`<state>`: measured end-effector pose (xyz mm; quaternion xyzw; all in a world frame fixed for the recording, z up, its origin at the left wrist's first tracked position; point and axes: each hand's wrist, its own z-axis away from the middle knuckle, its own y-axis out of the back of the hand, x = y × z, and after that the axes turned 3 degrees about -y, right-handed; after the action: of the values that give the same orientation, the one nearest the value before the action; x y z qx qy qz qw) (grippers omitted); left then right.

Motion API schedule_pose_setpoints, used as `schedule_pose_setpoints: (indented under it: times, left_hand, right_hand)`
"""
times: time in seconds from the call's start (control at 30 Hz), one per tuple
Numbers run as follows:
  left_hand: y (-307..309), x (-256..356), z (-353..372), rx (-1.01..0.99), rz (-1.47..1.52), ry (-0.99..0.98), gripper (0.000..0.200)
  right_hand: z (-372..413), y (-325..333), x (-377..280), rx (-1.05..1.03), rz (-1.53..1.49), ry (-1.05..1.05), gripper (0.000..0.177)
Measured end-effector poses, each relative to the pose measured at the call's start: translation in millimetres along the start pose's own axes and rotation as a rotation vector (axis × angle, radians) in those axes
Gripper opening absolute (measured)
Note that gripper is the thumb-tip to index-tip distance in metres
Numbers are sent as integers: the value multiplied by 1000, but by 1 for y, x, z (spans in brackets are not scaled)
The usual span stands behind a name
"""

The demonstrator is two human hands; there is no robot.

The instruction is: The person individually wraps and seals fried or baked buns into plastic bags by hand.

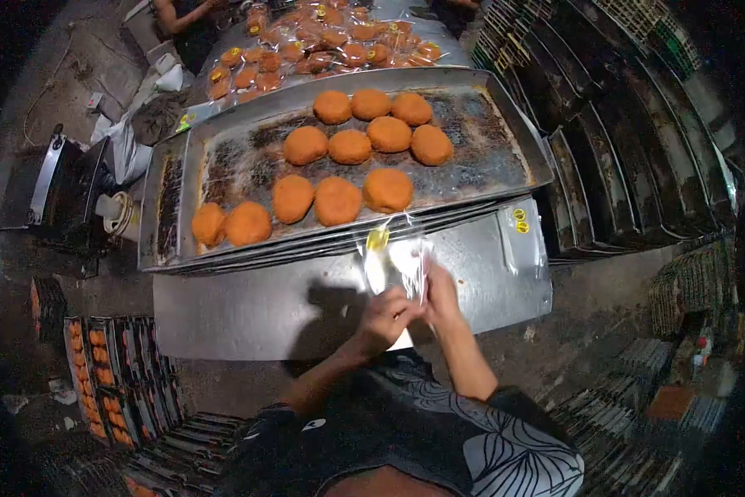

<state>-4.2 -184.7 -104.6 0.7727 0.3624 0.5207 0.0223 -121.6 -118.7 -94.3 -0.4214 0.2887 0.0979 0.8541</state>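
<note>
Both hands hold a clear plastic bag above the front edge of a metal table. My left hand is closed at the bag's lower end, its fingers bent. Along the bag's right side, my right hand is closed on the plastic. A yellow mark and bright glare show on the bag. Just beyond it, several round orange-brown buns sit in loose rows on a worn baking tray. The bag's upper end is near the closest bun.
More trays are stacked under the top one. Bagged buns lie piled behind it. Flat bags with yellow labels rest on the table's right. Tall tray stacks stand at right; trays with buns stand lower left. Another person's arm shows at top left.
</note>
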Motion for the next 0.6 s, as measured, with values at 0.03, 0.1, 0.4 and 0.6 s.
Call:
schedule_pose_setpoints:
  times: [0.03,0.1,0.4,0.6]
  left_hand:
    - [-4,-20,9,187,61,-29,14]
    - [22,-27,-8,501,315,307,28]
    - [187,-37,18,1193,1065,383,52]
    - [216,-28,3,1408,1155,172,45]
  right_hand:
    - [-7,-24,-2,93,127,152,40]
    - [-8,-77,12,-357,-368,202,53]
    - [-130,-111,15,114,1612,943,39]
    - [-77,-143,10,-87,1064,829,57]
